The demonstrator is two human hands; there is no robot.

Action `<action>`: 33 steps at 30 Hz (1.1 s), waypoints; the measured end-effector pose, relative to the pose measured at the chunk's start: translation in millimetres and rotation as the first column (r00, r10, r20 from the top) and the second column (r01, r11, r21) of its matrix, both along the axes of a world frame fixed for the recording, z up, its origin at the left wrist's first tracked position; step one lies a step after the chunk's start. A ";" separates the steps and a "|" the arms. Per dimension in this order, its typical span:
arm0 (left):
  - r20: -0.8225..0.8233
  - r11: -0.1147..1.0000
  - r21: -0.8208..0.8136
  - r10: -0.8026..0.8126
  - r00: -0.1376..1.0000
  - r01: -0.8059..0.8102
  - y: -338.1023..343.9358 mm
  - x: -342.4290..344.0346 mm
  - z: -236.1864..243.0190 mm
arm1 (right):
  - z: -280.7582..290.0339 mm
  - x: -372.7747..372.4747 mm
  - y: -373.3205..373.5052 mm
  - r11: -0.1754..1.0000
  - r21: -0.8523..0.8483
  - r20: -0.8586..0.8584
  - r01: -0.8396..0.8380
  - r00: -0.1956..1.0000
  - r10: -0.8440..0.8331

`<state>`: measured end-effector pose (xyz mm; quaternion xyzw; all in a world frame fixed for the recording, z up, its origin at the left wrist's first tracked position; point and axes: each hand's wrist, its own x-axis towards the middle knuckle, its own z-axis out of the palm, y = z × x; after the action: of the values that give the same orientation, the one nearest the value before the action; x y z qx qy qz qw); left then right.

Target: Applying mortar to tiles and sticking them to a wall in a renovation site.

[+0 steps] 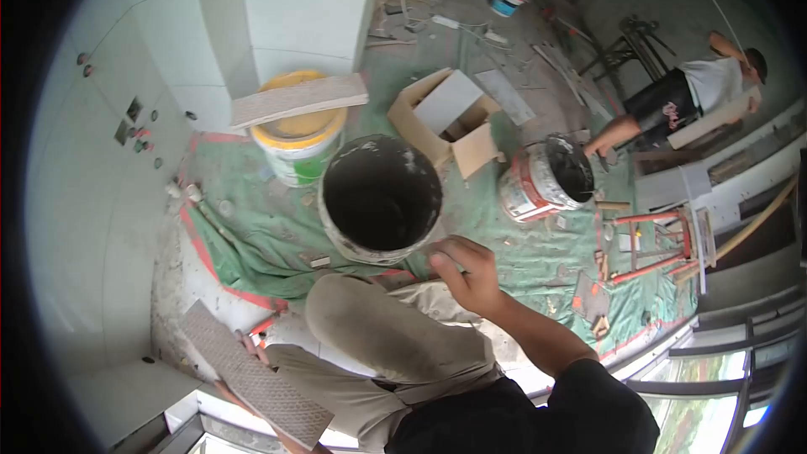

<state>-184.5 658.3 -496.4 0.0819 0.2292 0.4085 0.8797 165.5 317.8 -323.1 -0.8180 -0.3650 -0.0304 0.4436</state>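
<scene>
At lower left my left hand [250,348] grips a thin panel [267,374] with a textured, grey-beige face, held at a slant beside my knee. My right hand [462,273] has curled fingers just beside the lower right of a dark, splattered bucket [380,202]; I cannot make out whether it grips anything. The bucket is open and dark inside. Behind it to the left, a white bucket with a yellow lid [298,155] carries a pale plank [299,97] across its top.
An open cardboard box [416,122], a second splattered bucket [525,189] and an orange metal frame [643,265] stand on green sheeting [538,256]. A co-worker [698,92] bends at the right near a metal stand [630,42]. A tiled wall [109,202] rises at the left.
</scene>
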 end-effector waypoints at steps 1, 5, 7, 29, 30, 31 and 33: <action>0.096 0.973 0.191 -0.146 0.985 0.126 4.8 14.3 1.8 | 14.0 2.9 13.1 0.994 -0.028 0.045 -0.108 0.993 0.109; 0.172 0.990 0.062 -0.135 0.976 0.126 37.1 69.9 -1.0 | 24.1 -16.9 103.1 0.724 -0.011 0.261 -0.689 0.697 0.668; 0.202 0.995 -0.036 -0.089 0.975 0.098 48.6 88.5 -1.2 | 15.6 -30.6 133.8 0.596 -0.172 0.354 -0.784 0.515 0.780; -0.171 0.845 -0.451 -0.397 0.902 0.287 -94.7 21.5 399.8 | 102.5 -46.1 73.4 0.765 -0.383 -0.803 -0.519 0.595 0.002; -0.189 0.813 -0.501 -0.437 0.879 0.297 -103.4 16.2 404.3 | 121.8 -42.5 45.0 0.828 -0.336 -0.886 -0.449 0.448 -0.117; -0.366 0.790 -0.566 -0.496 0.788 0.234 -109.3 14.5 401.6 | 137.2 -35.4 17.9 0.856 -0.302 -0.902 -0.419 0.416 -0.114; -0.274 0.706 -0.569 -0.647 0.712 0.423 -108.2 10.7 395.8 | 163.6 -16.4 -38.7 0.863 -0.369 -0.857 -0.345 0.487 -0.172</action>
<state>-173.7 550.0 -100.6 0.0261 0.4839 0.0275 0.8743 149.2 279.1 -159.5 -0.7832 -0.1278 0.5041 0.3407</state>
